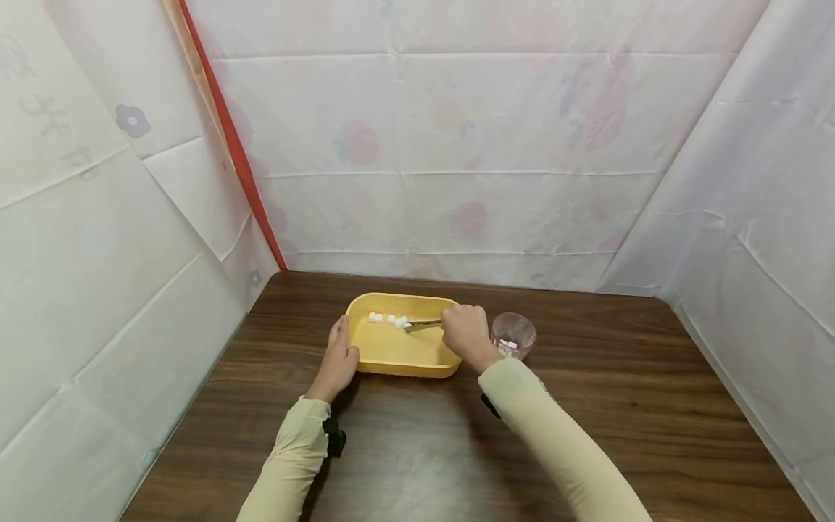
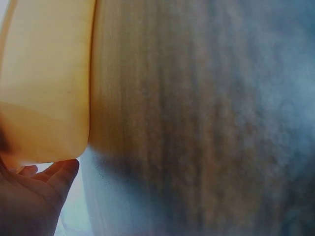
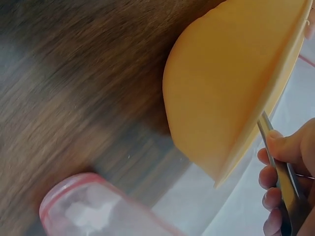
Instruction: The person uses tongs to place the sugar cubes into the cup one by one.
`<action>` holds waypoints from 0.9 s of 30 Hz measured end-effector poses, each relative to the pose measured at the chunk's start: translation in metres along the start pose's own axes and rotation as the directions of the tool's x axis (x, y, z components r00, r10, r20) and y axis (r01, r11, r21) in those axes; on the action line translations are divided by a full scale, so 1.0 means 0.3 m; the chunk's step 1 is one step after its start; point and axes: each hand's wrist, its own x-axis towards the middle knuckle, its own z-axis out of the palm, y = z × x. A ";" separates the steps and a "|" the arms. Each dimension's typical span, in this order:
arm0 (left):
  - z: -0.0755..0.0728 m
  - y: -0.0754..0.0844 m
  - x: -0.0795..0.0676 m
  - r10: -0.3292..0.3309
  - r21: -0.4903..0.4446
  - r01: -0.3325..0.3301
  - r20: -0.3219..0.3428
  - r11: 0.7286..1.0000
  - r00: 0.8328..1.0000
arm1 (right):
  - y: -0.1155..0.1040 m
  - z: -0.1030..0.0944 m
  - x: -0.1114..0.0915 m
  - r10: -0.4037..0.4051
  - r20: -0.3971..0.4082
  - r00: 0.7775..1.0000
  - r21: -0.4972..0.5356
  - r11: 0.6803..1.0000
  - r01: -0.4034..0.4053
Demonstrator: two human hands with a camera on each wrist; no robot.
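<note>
A yellow tray stands on the table with several small white cubes along its far side. My left hand rests against the tray's left end, fingers extended; the left wrist view shows the fingertips touching its outer wall. My right hand grips metal tongs, their tips down in the tray at the white cubes. Curled fingers wrap the tongs' handle in the right wrist view. Whether the tips pinch a cube is too small to tell.
Right of the tray, close by my right wrist, stands a clear pinkish cup with some white pieces inside. The dark wood table is bordered by white patterned sheets at the back and sides.
</note>
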 end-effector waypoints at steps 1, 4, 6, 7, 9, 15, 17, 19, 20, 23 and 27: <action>0.000 0.000 0.001 0.000 0.002 0.000 0.001 1.000 1.000 | 0.006 -0.001 -0.002 -0.001 -0.004 1.000 -0.006 1.000 0.000; 0.001 0.001 0.002 -0.011 0.002 0.011 0.001 1.000 1.000 | 0.026 -0.014 -0.013 -0.008 -0.019 1.000 -0.019 1.000 0.007; 0.002 0.000 0.003 -0.019 0.002 0.019 0.004 1.000 1.000 | 0.041 -0.030 -0.022 -0.012 -0.023 1.000 -0.027 1.000 0.011; 0.003 0.000 0.004 -0.022 0.002 0.022 0.006 1.000 1.000 | 0.049 -0.040 -0.028 -0.013 -0.023 1.000 -0.031 0.999 0.013; 0.005 0.002 0.003 -0.025 -0.003 0.025 0.010 1.000 1.000 | 0.066 -0.064 -0.038 -0.019 -0.022 1.000 -0.029 0.999 0.018; 0.012 0.001 0.003 -0.014 -0.008 0.014 0.014 1.000 1.000 | 0.119 -0.131 -0.076 -0.034 -0.060 0.998 -0.038 0.999 0.032; 0.015 -0.002 0.006 -0.012 -0.006 0.012 0.012 1.000 1.000 | 0.140 -0.148 -0.093 -0.033 -0.078 0.996 -0.056 0.998 0.029; 0.016 -0.003 0.007 -0.012 -0.009 0.012 0.011 1.000 1.000 | 0.163 -0.164 -0.110 -0.029 -0.095 0.995 -0.070 0.997 0.022; 0.017 -0.004 0.009 -0.010 -0.011 0.010 0.009 1.000 1.000 | 0.175 -0.171 -0.119 -0.030 -0.108 0.994 -0.078 0.997 0.022; 0.017 -0.005 0.012 -0.003 -0.014 0.003 0.000 1.000 1.000 | 0.213 -0.194 -0.145 -0.038 -0.158 0.987 -0.077 0.997 0.025; 0.013 -0.005 0.015 0.003 -0.002 -0.003 0.003 1.000 1.000 | 0.265 -0.222 -0.180 -0.044 -0.228 0.973 -0.040 0.999 0.036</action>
